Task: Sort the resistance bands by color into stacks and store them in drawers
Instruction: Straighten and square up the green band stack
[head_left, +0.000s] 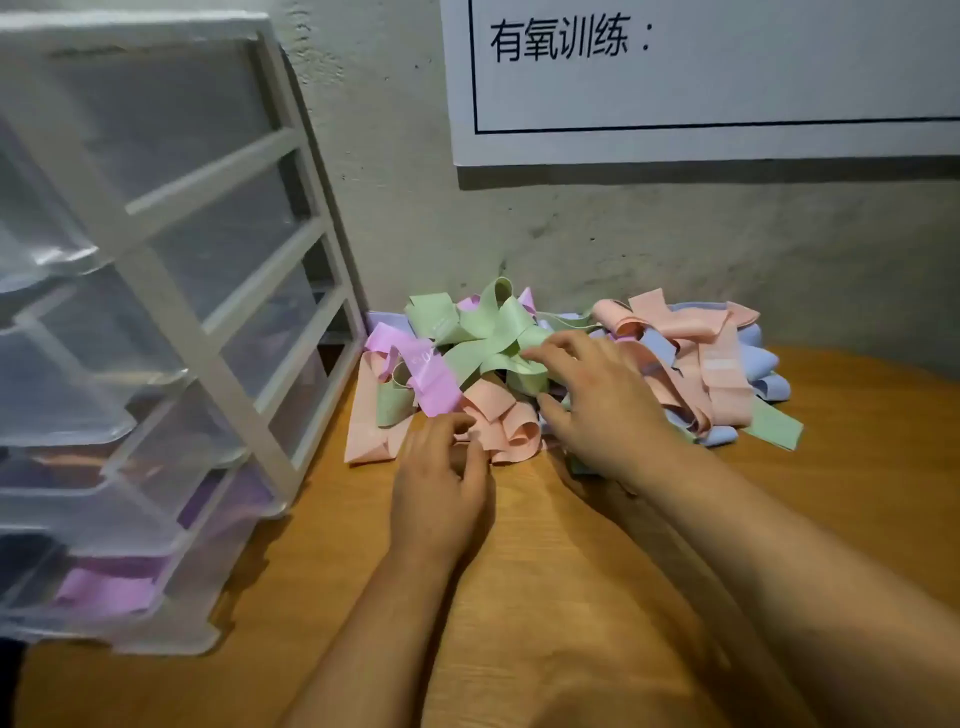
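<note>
A tangled pile of resistance bands lies against the wall: green bands, pink bands, peach bands and blue bands. My left hand sits at the pile's front edge, its fingers curled at a peach band; whether they pinch it I cannot tell. My right hand rests on the middle of the pile with fingers spread, fingertips touching a green band. A clear plastic drawer unit with a white frame stands at the left; its lowest drawer holds pink bands.
The wooden table stretches in front of the pile. A grey concrete wall backs it, with a white printed sign above the bands. The drawer unit's lower drawers stick out toward me at the left.
</note>
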